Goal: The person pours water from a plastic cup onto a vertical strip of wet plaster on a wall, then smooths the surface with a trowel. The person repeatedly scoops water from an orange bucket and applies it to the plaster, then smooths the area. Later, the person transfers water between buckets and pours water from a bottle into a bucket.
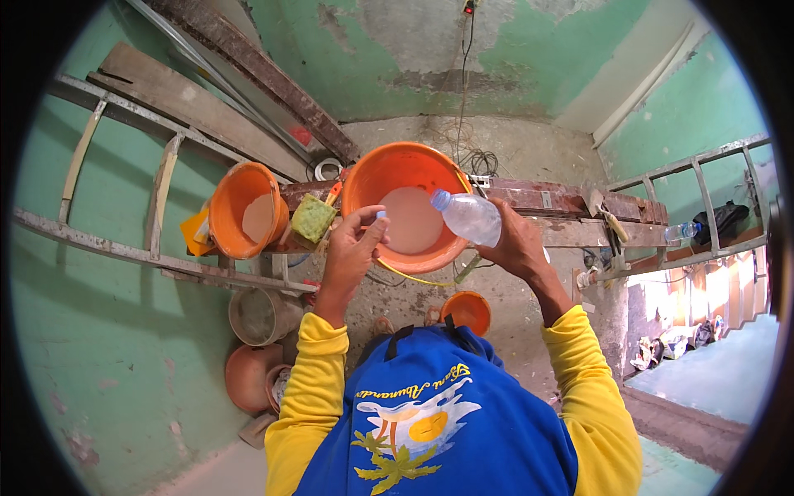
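My right hand (519, 244) is wrapped round a clear plastic bottle (475, 218), tilted with its light blue neck end over an orange bucket (405, 157). Pale pinkish liquid (413, 221) lies in the bottom of this bucket. My left hand (354, 248) is at the bucket's near left rim, pinching a small pale blue piece (381, 215) between thumb and finger; its kind is too small to tell. Just left of that hand, a worn yellow-green sponge or block (313, 219) sits on the plank beside a red-orange handle (333, 193).
The plank (571, 201) spans two ladders (157, 198). A smaller orange bucket (240, 207) with similar liquid stands left. Below are a grey bucket (263, 317) and an orange pail (468, 312). A tool (608, 217) and another bottle (682, 232) lie right. Cable (481, 163) coils behind.
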{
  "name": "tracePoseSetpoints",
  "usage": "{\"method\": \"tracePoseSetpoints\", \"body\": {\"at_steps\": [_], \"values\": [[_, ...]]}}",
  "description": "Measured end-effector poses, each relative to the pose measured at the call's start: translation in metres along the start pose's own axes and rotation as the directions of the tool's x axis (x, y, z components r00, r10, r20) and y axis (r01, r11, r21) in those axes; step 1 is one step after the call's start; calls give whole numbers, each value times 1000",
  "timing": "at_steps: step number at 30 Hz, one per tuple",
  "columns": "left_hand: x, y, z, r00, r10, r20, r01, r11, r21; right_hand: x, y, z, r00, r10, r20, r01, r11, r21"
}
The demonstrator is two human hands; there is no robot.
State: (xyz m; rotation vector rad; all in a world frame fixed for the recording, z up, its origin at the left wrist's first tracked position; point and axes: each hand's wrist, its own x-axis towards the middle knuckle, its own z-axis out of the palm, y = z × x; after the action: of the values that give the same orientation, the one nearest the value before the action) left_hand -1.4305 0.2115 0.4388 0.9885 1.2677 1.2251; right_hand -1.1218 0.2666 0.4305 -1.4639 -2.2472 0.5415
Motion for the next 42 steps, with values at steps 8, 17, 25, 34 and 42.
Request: {"method": "tracePoseSetpoints", "body": {"at_steps": [8,17,25,34,42], "values": [[23,-2,38,993,5,114,-16,996,89,-9,-8,0,998,-64,-11,63,996,-61],[35,12,47,992,-29,119,4,978,209,-6,-4,-4,998,-67,9,67,992,-107],[42,9,42,955,182,236,-225,959,171,-2,4,-1,992,-125,-20,124,991,-45],[44,35,51,984,-67,162,11,945,327,5,3,-12,983,-174,-58,167,980,-104],[45,47,56,899,231,371,-327,919,219,12,12,-26,986,-96,138,80,990,115]]}}
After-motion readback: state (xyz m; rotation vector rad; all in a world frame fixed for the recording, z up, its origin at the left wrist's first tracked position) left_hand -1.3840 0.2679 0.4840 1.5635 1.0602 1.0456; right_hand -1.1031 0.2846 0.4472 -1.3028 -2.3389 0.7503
